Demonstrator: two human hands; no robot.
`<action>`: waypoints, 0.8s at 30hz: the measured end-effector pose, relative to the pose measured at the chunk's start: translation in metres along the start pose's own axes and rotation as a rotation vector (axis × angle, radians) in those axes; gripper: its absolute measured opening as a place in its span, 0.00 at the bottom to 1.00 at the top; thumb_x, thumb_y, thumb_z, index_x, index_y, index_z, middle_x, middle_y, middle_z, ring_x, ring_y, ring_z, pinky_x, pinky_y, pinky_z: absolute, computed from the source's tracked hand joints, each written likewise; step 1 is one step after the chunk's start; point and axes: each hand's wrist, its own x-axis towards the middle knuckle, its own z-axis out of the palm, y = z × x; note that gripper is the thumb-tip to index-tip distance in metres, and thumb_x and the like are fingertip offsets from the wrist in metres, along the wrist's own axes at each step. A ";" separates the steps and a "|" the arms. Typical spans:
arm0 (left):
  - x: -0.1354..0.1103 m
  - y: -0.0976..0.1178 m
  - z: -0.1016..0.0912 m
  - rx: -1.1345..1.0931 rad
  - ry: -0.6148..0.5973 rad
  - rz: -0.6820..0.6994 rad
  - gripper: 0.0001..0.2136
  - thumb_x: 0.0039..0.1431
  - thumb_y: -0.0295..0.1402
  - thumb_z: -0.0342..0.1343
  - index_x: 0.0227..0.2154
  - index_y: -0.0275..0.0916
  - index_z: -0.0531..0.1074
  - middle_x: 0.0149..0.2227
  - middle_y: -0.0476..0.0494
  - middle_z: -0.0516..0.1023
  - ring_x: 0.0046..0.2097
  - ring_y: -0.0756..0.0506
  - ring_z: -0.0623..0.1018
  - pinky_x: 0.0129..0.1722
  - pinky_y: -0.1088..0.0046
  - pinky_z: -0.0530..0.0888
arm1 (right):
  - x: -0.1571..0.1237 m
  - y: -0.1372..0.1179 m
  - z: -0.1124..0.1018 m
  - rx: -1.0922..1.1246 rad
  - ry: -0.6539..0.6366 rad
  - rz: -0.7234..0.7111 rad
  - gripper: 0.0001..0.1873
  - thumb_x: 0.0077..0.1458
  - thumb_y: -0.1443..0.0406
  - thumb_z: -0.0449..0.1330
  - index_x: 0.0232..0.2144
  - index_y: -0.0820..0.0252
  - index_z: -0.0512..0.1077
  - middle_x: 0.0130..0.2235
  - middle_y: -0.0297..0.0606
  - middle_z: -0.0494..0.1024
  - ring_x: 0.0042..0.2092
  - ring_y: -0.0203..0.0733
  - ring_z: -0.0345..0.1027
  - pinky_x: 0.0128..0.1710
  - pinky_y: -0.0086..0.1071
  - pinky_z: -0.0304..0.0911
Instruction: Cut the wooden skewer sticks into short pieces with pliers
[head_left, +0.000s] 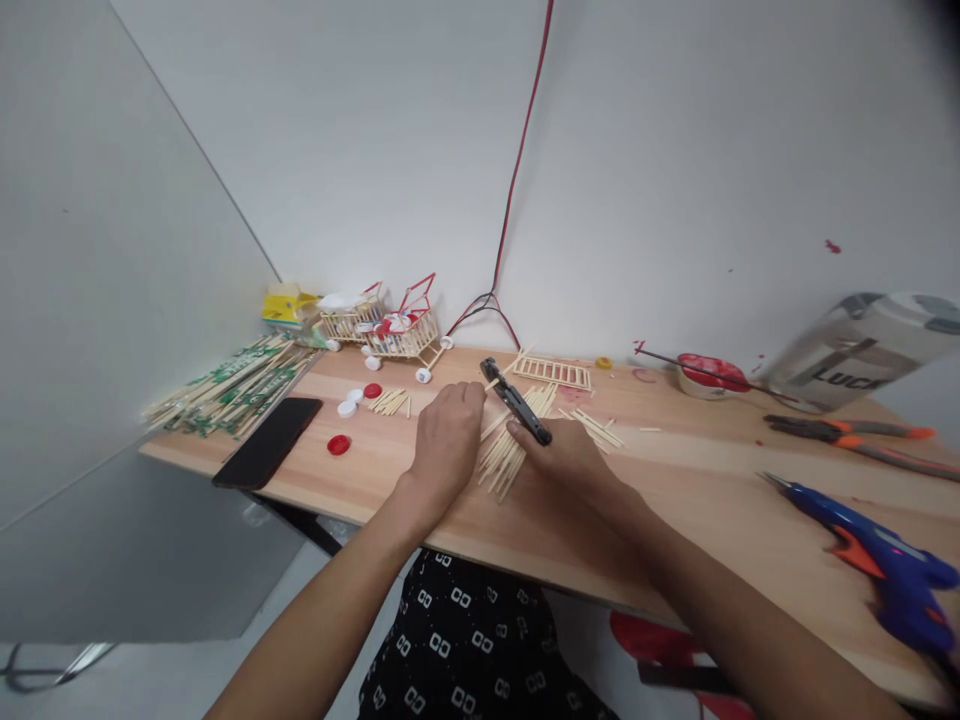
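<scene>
My left hand (448, 425) is closed, its fingertips pinching a thin wooden stick (513, 362) that slants up to the right. My right hand (571, 450) grips a dark metal nail clipper (517, 402), whose head is at the stick, close to my left fingertips. Whether the jaws touch the stick I cannot tell. Beneath and between my hands lies a loose pile of pale wooden sticks (510, 460). A few more sticks (600, 428) lie to the right of it. Behind the pile is a small ladder-like stick frame (553, 374).
Two stick-built carts (401, 340) stand at the back left. Skewer packets (240, 385), a black phone (268, 442), a red cap (338, 445) and short stick pieces (390, 402) lie left. Right are a red paint cup (711, 376), a can (862, 350), pliers (847, 435) and a blue glue gun (862, 540).
</scene>
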 end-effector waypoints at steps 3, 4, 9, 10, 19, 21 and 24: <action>0.001 0.001 -0.004 0.003 -0.009 0.020 0.06 0.60 0.22 0.46 0.34 0.37 0.66 0.34 0.42 0.72 0.39 0.43 0.71 0.34 0.70 0.65 | 0.000 0.001 0.003 -0.016 0.032 -0.012 0.29 0.56 0.46 0.45 0.17 0.59 0.65 0.19 0.37 0.70 0.24 0.39 0.62 0.23 0.29 0.47; 0.001 0.001 -0.004 0.001 -0.015 0.023 0.06 0.60 0.22 0.46 0.34 0.37 0.66 0.33 0.42 0.72 0.39 0.43 0.71 0.33 0.70 0.65 | 0.000 0.002 0.004 -0.027 0.045 -0.020 0.29 0.56 0.46 0.45 0.17 0.60 0.65 0.20 0.37 0.71 0.24 0.39 0.62 0.23 0.29 0.47; 0.000 -0.002 -0.002 -0.036 -0.013 0.000 0.06 0.63 0.26 0.44 0.33 0.37 0.66 0.33 0.42 0.72 0.38 0.43 0.72 0.32 0.70 0.64 | 0.002 0.005 0.006 -0.119 0.102 -0.079 0.29 0.57 0.46 0.45 0.18 0.60 0.68 0.21 0.40 0.73 0.24 0.39 0.63 0.24 0.30 0.47; -0.001 -0.002 -0.001 -0.050 -0.011 -0.004 0.07 0.64 0.27 0.43 0.33 0.37 0.66 0.33 0.42 0.73 0.37 0.43 0.72 0.32 0.70 0.64 | 0.002 0.005 0.006 -0.136 0.107 -0.086 0.30 0.57 0.46 0.45 0.19 0.60 0.69 0.22 0.40 0.74 0.24 0.40 0.64 0.24 0.30 0.47; -0.001 -0.001 -0.001 -0.176 0.028 -0.031 0.09 0.64 0.28 0.42 0.33 0.37 0.67 0.33 0.41 0.74 0.37 0.44 0.73 0.33 0.71 0.64 | 0.005 0.007 0.003 -0.154 0.131 -0.084 0.29 0.57 0.47 0.46 0.18 0.60 0.70 0.21 0.41 0.74 0.24 0.41 0.65 0.24 0.30 0.47; 0.001 -0.003 0.000 -0.311 0.044 -0.057 0.10 0.64 0.29 0.43 0.31 0.37 0.68 0.30 0.43 0.74 0.34 0.46 0.73 0.33 0.71 0.64 | 0.005 0.009 0.000 -0.116 0.107 -0.081 0.29 0.56 0.46 0.47 0.17 0.60 0.68 0.20 0.39 0.72 0.24 0.40 0.65 0.23 0.30 0.47; 0.004 -0.011 0.005 -0.706 0.013 -0.142 0.10 0.61 0.32 0.46 0.27 0.36 0.68 0.24 0.48 0.72 0.27 0.49 0.71 0.30 0.74 0.65 | 0.007 0.012 -0.003 -0.040 0.070 -0.047 0.30 0.55 0.45 0.47 0.14 0.59 0.63 0.17 0.37 0.69 0.22 0.38 0.62 0.22 0.29 0.46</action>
